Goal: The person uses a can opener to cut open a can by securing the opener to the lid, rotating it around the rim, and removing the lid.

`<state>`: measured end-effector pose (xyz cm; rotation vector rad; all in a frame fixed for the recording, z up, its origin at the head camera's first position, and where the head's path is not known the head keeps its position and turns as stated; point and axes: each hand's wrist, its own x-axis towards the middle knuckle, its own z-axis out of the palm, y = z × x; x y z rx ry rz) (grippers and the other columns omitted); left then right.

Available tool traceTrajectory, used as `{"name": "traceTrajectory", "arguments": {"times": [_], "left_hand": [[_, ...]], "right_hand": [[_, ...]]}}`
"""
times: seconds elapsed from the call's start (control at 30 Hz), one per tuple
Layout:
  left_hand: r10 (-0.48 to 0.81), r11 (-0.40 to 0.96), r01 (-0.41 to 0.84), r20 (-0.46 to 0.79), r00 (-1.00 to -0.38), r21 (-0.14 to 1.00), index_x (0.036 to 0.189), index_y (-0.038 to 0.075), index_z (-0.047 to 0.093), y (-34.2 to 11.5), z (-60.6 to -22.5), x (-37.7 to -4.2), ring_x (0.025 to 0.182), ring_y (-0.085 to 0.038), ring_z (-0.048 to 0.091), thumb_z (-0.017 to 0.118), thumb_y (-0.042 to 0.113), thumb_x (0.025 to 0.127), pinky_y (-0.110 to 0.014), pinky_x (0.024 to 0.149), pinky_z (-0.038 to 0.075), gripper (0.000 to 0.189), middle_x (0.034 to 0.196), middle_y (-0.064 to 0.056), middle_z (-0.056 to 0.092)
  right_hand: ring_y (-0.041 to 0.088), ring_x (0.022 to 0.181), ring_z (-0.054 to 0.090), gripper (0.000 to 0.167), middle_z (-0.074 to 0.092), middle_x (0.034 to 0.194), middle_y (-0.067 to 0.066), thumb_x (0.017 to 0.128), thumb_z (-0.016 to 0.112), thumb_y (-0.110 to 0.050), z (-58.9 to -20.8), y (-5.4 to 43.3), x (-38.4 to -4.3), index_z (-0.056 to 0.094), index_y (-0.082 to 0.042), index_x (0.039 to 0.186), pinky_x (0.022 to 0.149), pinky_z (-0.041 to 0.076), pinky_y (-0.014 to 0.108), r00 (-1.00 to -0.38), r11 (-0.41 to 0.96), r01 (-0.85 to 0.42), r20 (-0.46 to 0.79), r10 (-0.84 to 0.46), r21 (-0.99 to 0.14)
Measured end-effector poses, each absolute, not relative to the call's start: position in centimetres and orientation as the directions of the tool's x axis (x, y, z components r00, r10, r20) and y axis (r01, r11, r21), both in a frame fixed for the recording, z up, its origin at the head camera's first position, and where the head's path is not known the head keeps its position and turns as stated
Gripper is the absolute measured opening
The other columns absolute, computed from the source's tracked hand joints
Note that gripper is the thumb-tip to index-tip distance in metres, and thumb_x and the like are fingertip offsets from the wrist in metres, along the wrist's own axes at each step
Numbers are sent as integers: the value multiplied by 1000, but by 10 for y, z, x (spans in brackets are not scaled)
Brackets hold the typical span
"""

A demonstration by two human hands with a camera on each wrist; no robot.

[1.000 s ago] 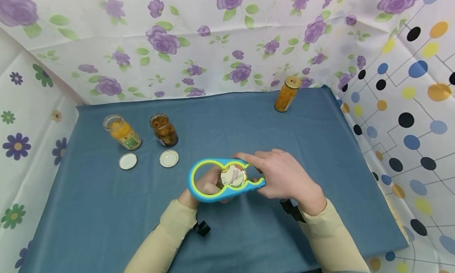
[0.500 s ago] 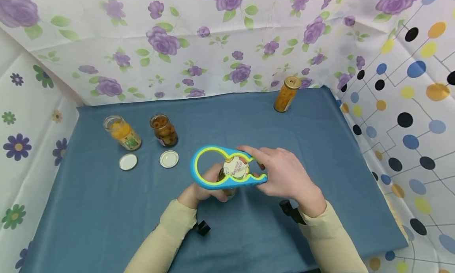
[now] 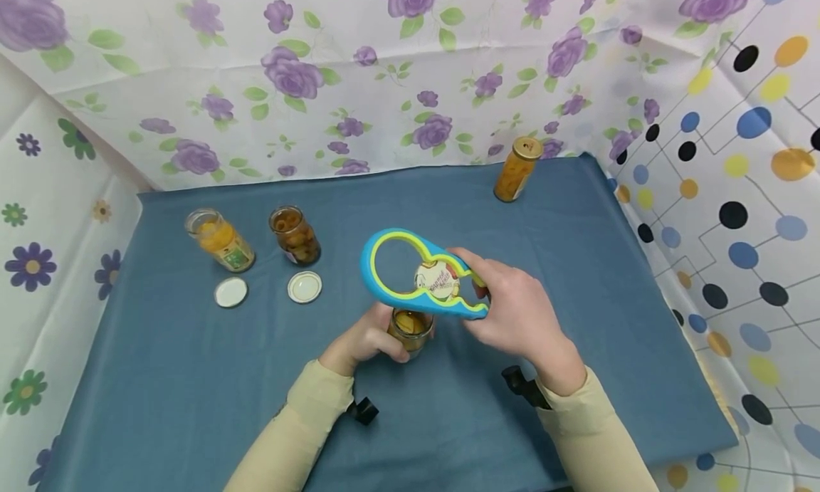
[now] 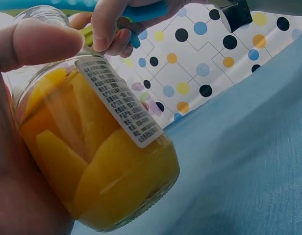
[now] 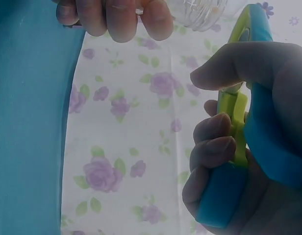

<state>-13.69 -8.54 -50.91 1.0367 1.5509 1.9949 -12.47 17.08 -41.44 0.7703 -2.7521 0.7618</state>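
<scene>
My left hand (image 3: 365,337) grips a glass jar (image 3: 411,327) of yellow-orange fruit slices, its mouth uncovered. In the left wrist view the jar (image 4: 99,161) tilts, and a white printed label (image 4: 120,102) runs along its side. My right hand (image 3: 520,307) holds a blue and lime-green jar opener (image 3: 367,265) above and just beyond the jar. A round printed lid (image 3: 438,280) sits within the opener's middle loop, apart from the jar. In the right wrist view, fingers (image 5: 212,147) curl around the opener's handles (image 5: 222,196).
Two uncovered jars, one with yellow contents (image 3: 224,243) and one with brown contents (image 3: 296,237), stand at the left. Two loose lids (image 3: 230,292) lie before them. A lidded jar (image 3: 517,170) stands at the back right. Patterned sheets (image 3: 359,72) border the blue-covered table (image 3: 192,399).
The opener has risen and moved away with the lid in it, coming off the jar. The jar's mouth now shows. My left hand still holds the jar low, nearly in place.
</scene>
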Motion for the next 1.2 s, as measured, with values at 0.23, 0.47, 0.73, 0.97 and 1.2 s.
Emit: {"name": "traceTrajectory", "arguments": {"times": [0.23,0.47,0.73,0.97,1.2], "left_hand": [[705,-309,142,327,-630,940,130,-11,53,-85,-512,-140,94,-31,63,69,-6,65,-43,87,56,67,106,-32,61],[679,-290,159,320,-660,944,118,-9,63,-86,-509,-142,91,-30,62,67,-3,63,-42,85,55,55,100,-31,65],[567,-239,240,336,-752,941,112,-11,65,-90,-505,-147,92,-30,62,70,-4,68,-39,88,54,45,103,-32,64],[418,-77,289,294,-860,954,123,-1,64,-91,-501,-148,104,-28,63,79,-5,81,-37,97,52,45,116,-19,65],[218,85,255,232,-948,963,134,9,60,-86,-503,-159,111,-24,62,83,9,94,-41,97,53,47,125,-8,63]], "right_hand": [[13,67,45,84,52,80,-6,72,83,-10,-417,173,-125,60,-23,151,57,37,36,-872,744,-488,283,-398,-457],[14,66,47,83,54,78,-4,72,85,-11,-421,177,-125,60,-21,151,57,39,35,-896,750,-443,274,-350,-491],[14,66,48,78,53,78,-5,76,86,-13,-421,185,-126,61,-23,149,56,40,36,-905,757,-418,305,-298,-501],[14,65,47,74,52,77,-5,77,87,-18,-421,195,-124,62,-22,147,57,40,36,-911,773,-397,311,-270,-495],[14,65,47,76,53,77,-4,77,87,-16,-419,197,-123,62,-22,148,58,39,36,-916,778,-389,299,-269,-494]]}}
